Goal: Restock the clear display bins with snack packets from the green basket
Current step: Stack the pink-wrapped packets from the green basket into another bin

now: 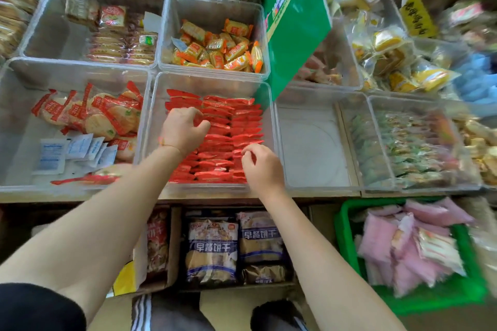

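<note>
Both hands are inside a clear display bin (271, 105) filled with rows of red snack packets (228, 126). My left hand (183, 129) is curled over the packets at the left side, fingers bent onto them. At the bin's front right, my right hand (262, 166) touches the packets with pinched fingers. Whether either hand holds a packet I cannot tell. The green basket (347, 239) sits low at the right, holding pink snack packets (403, 244).
An empty clear bin (312, 148) lies right of the red one. A green sign (293, 16) leans over the back right. Other bins hold orange packets (217, 48), round crackers (94, 113) and greenish packets (403, 148). Bagged biscuits (212, 247) are shelved below.
</note>
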`<state>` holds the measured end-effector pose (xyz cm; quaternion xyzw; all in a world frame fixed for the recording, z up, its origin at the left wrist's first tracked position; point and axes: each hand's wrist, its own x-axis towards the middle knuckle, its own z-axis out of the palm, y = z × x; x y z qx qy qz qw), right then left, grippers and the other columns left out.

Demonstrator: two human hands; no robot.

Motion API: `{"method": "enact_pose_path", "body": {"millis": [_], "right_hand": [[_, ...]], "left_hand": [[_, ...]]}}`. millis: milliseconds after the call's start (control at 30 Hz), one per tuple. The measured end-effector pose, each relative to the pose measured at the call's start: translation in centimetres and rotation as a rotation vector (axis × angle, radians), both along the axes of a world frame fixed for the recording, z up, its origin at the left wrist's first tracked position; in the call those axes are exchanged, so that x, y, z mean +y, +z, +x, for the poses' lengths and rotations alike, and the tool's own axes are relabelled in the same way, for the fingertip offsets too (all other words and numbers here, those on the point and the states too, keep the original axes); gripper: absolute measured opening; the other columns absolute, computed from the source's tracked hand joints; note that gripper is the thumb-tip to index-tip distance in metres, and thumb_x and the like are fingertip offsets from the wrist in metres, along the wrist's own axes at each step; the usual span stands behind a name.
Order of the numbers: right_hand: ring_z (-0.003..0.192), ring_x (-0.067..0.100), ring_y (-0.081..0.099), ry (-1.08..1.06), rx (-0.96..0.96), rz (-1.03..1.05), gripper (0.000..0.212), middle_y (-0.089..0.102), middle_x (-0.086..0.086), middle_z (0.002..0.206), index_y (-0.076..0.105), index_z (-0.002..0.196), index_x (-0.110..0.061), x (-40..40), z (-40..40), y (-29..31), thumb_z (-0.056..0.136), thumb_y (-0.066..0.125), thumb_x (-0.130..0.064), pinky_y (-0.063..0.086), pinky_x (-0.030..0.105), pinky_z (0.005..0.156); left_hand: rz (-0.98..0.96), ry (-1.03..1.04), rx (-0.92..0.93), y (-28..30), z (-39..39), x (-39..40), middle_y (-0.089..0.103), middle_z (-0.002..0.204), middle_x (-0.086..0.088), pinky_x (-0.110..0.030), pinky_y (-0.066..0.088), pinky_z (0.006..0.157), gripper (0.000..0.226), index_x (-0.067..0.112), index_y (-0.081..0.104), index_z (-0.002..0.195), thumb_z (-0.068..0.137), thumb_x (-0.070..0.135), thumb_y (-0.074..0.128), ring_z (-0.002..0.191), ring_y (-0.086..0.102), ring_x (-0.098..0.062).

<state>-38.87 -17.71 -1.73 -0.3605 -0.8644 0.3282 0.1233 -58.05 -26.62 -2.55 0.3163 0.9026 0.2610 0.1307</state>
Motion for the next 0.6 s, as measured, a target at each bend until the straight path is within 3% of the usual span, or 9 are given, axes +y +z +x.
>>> {"method": "enact_pose_path", "body": {"millis": [167, 267, 433, 600], "right_hand": [[0.064, 0.018, 0.058, -0.071, 0.115, -0.05, 0.02, 0.065, 0.001, 0.071, 0.068, 0.09, -0.011, 4.1, 9.8, 0.1, 0.096, 0.05, -0.015, 0.045, 0.032, 0.057], [0.07, 0.026, 0.061, -0.075, 0.123, -0.093, 0.019, 0.068, 0.006, 0.074, 0.067, 0.087, -0.011, 7.0, 17.0, -1.3, 0.095, 0.052, -0.018, 0.046, 0.037, 0.061], [0.092, 0.034, 0.061, -0.079, -0.121, -0.179, 0.016, 0.068, 0.012, 0.095, 0.067, 0.093, -0.01, 13.6, 30.4, -5.0, 0.092, 0.052, -0.016, 0.044, 0.037, 0.074], [0.135, 0.034, 0.034, -0.138, -0.597, 0.032, 0.039, 0.037, 0.018, 0.146, 0.048, 0.136, -0.021, 20.5, 40.9, -7.5, 0.097, 0.045, -0.019, 0.034, 0.041, 0.107]], "left_hand": [[0.186, 0.02, -0.104, 1.4, 15.3, 3.8, 0.073, 0.088, 0.0, -0.037, 0.049, 0.081, 0.034, 0.018, 0.074, 0.089, 0.081, 0.038, 0.046, 0.088, 0.064, -0.023], [0.19, 0.113, -0.136, 0.3, 24.4, 5.9, 0.068, 0.071, -0.002, -0.037, 0.048, 0.068, 0.027, 0.016, 0.069, 0.075, 0.084, 0.035, 0.051, 0.074, 0.062, -0.026], [0.056, 0.132, -0.454, -3.3, 39.1, 10.6, 0.069, 0.064, 0.002, -0.031, 0.049, 0.063, 0.021, 0.019, 0.071, 0.077, 0.088, 0.03, 0.056, 0.064, 0.062, -0.018], [-0.149, 0.033, -0.695, -5.3, 48.1, 14.0, 0.074, 0.08, -0.004, -0.026, 0.054, 0.072, 0.017, 0.016, 0.073, 0.092, 0.092, 0.024, 0.059, 0.063, 0.062, -0.009]]}}
